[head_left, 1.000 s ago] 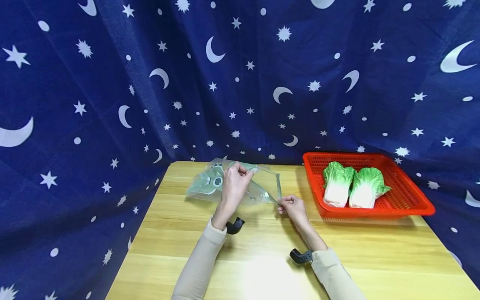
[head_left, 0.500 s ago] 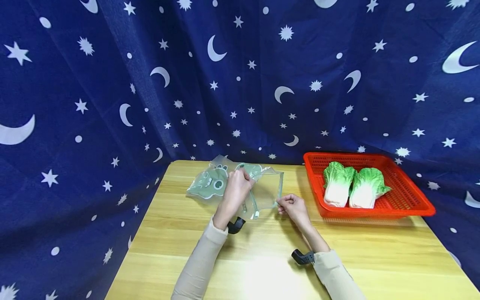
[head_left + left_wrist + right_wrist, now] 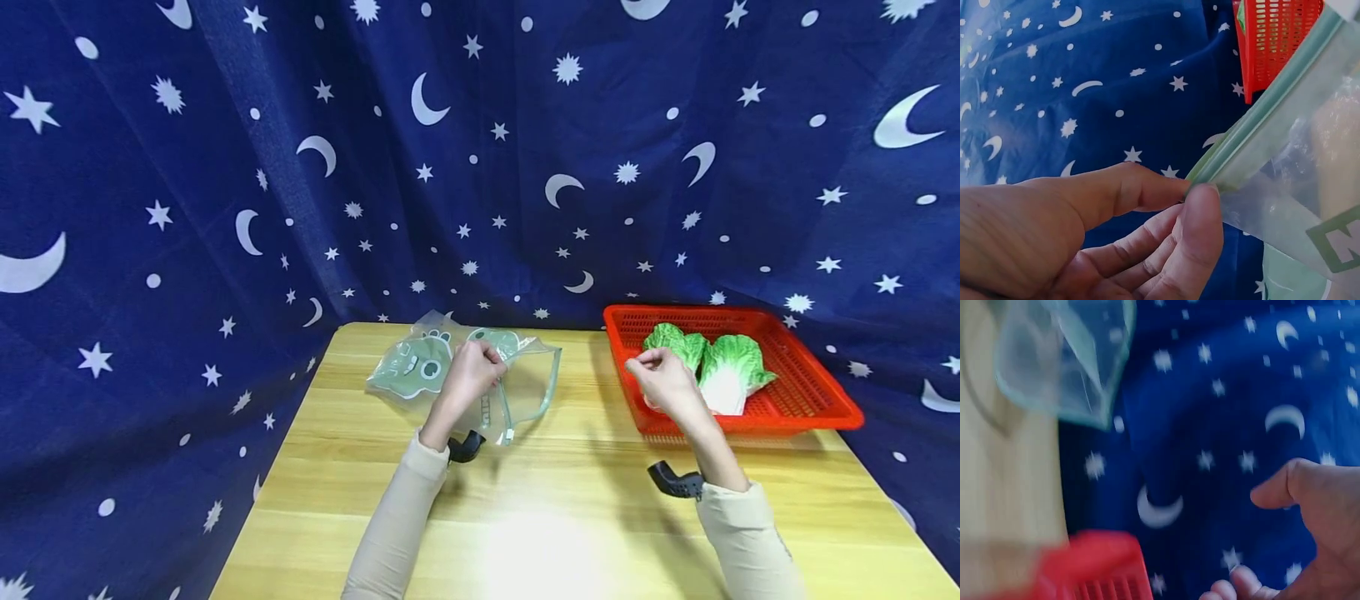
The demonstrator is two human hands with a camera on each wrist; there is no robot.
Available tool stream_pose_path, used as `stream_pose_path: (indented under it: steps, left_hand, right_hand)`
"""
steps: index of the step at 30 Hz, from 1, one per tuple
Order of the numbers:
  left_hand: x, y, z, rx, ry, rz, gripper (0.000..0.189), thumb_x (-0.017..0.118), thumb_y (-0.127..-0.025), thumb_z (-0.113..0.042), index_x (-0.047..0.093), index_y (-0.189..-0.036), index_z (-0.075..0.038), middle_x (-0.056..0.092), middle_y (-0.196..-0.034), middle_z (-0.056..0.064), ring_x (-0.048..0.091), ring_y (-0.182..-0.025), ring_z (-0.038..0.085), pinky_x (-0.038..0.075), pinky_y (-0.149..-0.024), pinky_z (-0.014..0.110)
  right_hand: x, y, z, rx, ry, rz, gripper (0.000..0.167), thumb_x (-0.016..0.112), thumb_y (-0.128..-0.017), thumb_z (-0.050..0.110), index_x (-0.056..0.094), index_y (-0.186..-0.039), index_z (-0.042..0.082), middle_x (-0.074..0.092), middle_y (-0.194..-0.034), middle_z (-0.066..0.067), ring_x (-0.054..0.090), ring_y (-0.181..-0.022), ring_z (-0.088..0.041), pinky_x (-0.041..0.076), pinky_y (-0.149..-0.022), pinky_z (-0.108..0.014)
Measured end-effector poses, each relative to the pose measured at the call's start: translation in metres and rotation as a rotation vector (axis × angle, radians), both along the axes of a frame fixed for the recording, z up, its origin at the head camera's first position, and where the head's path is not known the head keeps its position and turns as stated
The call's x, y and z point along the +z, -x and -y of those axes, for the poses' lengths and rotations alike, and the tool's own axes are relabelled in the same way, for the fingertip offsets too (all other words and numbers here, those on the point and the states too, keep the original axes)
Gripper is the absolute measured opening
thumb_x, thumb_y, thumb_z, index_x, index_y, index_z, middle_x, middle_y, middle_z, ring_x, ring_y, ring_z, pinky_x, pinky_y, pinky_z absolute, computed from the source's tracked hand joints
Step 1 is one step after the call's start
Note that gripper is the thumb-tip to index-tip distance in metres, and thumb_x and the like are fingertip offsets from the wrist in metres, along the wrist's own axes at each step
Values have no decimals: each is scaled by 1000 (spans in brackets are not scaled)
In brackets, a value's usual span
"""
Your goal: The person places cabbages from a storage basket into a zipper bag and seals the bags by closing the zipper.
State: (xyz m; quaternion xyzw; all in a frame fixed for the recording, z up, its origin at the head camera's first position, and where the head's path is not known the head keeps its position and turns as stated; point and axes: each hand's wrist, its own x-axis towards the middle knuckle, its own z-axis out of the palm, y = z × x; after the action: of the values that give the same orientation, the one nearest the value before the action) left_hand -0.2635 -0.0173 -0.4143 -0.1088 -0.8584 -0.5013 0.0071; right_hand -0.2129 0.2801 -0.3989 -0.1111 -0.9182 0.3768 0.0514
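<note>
My left hand (image 3: 467, 377) pinches the green zip edge of a clear zip bag (image 3: 407, 367) between thumb and forefinger. The bag bears a green cartoon face, and its mouth gapes to the right. In the left wrist view the pinched zip edge (image 3: 1241, 147) runs up to the right from the fingertips. My right hand (image 3: 667, 385) is off the bag, above the near left part of a red basket (image 3: 813, 408). Its thumb and fingers are apart with nothing between them in the right wrist view. Two napa cabbages lie in the basket; the right one (image 3: 731, 375) shows well, the left one (image 3: 666, 337) is partly hidden behind the hand.
The light wooden table (image 3: 555, 500) carries the bag at its back left and the basket at its back right. A dark blue curtain (image 3: 480, 167) with moons and stars hangs right behind the table's far edge.
My right hand has let go of the bag's zip edge and moved right to the basket. The bag's mouth has spread wider, its near corner now closer to me. My left hand keeps its pinch.
</note>
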Motion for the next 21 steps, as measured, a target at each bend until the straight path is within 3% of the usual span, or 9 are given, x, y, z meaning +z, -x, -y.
stream_pose_path:
  steps: [2,5,7,11,14,17,21]
  left_hand:
    - [-2,2,1,-19,-30,30,4,66,-79,-1,63,-77,0,64,-73,10,62,-51,15,56,-49,25]
    - [-4,4,1,-31,-54,63,4,67,-80,-2,63,-80,-1,64,-73,9,62,-53,14,57,-51,25]
    - [-5,4,2,-30,-52,67,4,67,-80,-1,63,-80,-1,65,-72,9,61,-52,13,56,-51,25]
    - [-5,4,2,-27,-17,53,4,67,-79,-1,63,-78,-2,65,-69,8,60,-50,11,55,-50,23]
    - [-5,3,2,-30,14,53,5,67,-79,-1,63,-77,-3,64,-68,7,59,-49,10,54,-49,22]
    - [-5,3,3,-41,24,58,6,67,-80,0,62,-77,-3,64,-68,6,59,-49,11,53,-49,22]
    - [-4,3,2,-54,23,71,6,66,-80,0,61,-77,-4,62,-68,6,59,-50,11,53,-49,22]
  right_hand:
    - [9,7,-18,-5,-45,39,34,51,-89,37,55,-94,4,58,-85,-12,55,-72,-22,45,-59,-31]
    - [16,20,-46,14,-101,118,39,48,-89,41,44,-69,8,41,-63,-4,41,-64,-21,35,-57,-31]
    - [18,28,-64,53,-124,195,44,46,-91,45,39,-66,9,36,-63,-3,38,-62,-20,36,-56,-31]
    - [13,43,-88,146,-173,363,57,40,-94,57,47,-76,2,41,-66,-4,45,-59,-16,43,-61,-30]
    - [3,52,-98,221,-142,452,74,36,-95,59,56,-101,-12,33,-61,4,36,-50,-8,39,-55,-25]
    - [-5,59,-104,245,-103,495,76,33,-97,56,47,-131,-11,26,-58,6,30,-47,-5,33,-49,-21]
    - [-11,66,-107,227,-140,540,78,31,-98,53,43,-126,-18,45,-67,-8,47,-54,-12,44,-55,-25]
